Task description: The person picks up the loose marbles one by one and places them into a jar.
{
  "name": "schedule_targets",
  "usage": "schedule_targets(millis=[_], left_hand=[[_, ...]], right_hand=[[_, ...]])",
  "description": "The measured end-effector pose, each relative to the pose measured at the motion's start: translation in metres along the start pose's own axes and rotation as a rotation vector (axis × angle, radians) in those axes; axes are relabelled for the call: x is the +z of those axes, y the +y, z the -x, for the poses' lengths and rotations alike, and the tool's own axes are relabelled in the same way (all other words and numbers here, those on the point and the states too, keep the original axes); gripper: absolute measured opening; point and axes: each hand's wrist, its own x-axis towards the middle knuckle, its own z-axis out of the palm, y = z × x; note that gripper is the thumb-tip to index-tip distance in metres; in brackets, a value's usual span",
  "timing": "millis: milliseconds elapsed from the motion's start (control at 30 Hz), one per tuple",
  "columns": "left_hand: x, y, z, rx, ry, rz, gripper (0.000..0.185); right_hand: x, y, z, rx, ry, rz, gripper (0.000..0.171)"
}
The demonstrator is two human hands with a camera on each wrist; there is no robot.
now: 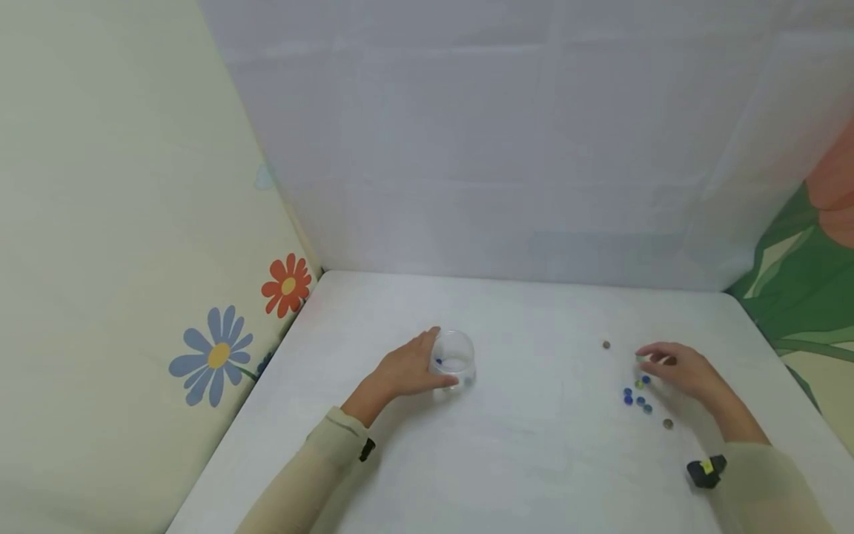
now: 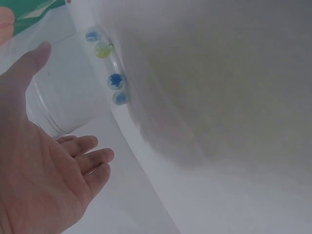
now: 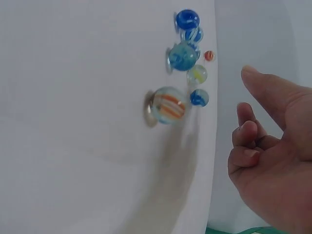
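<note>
A clear cup [image 1: 454, 348] stands on the table, with my left hand [image 1: 408, 366] around its left side, thumb in front and fingers behind. Several marbles [image 2: 116, 81], blue and yellow, lie at the cup's bottom in the left wrist view. Over on the right, my right hand [image 1: 680, 368] hovers above a loose group of marbles, thumb and fingers apart. A pale teal marble [image 1: 639, 358] shows right at its fingertips in the head view. Closest to the right wrist camera are an orange-striped marble [image 3: 169, 105] and a teal marble [image 3: 183, 56].
One brownish marble [image 1: 606, 345] lies farther back, left of the right hand. Another [image 1: 668, 423] is nearer the front. A white cloth backdrop [image 1: 507, 163] rises behind the white table [image 1: 534, 460], and a flower-printed wall [image 1: 133, 245] borders it on the left.
</note>
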Motion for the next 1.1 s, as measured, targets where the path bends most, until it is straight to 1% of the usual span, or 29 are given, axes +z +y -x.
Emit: schedule_targets(millis=[400, 667, 1100], left_hand=[[0.0, -0.005, 0.005, 0.01, -0.007, 0.003, 0.113], [-0.003, -0.006, 0.009, 0.026, -0.003, -0.006, 0.112], [-0.002, -0.011, 0.014, 0.045, 0.002, 0.004, 0.112]], right_hand=[[0.013, -0.03, 0.021, -0.025, 0.042, -0.036, 0.038], [0.022, -0.048, 0.032, -0.039, 0.076, -0.024, 0.036], [0.032, -0.078, 0.049, -0.038, 0.079, -0.041, 0.036]])
